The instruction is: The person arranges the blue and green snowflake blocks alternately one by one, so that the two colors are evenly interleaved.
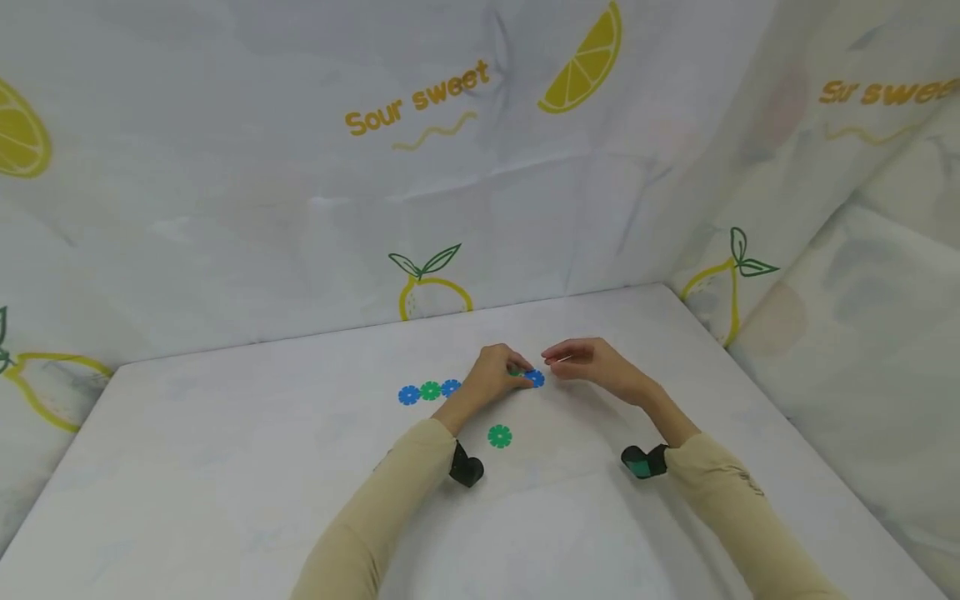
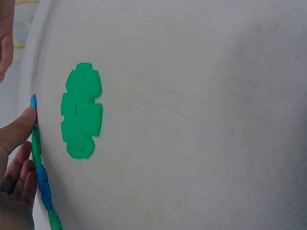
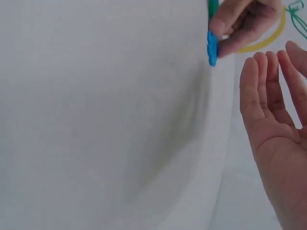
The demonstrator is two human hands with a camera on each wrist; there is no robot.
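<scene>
A row of blue and green notched plastic discs, linked edge to edge, lies over the white table, a blue disc (image 1: 408, 395) at its left end. My left hand (image 1: 491, 375) covers the middle of the row. Its thumb and fingers pinch the blue disc (image 3: 212, 49) at the right end. Just right of that disc, my right hand (image 1: 596, 367) is raised with fingers loosely extended and nothing in them. A separate green disc (image 2: 82, 112) lies flat on the table, nearer than the row and beside my left wrist.
The white table (image 1: 247, 467) meets a hanging cloth (image 1: 322, 225) with lemon prints along its back and right edges. Black wrist straps show at the left cuff (image 1: 467, 467) and the right cuff (image 1: 645, 461).
</scene>
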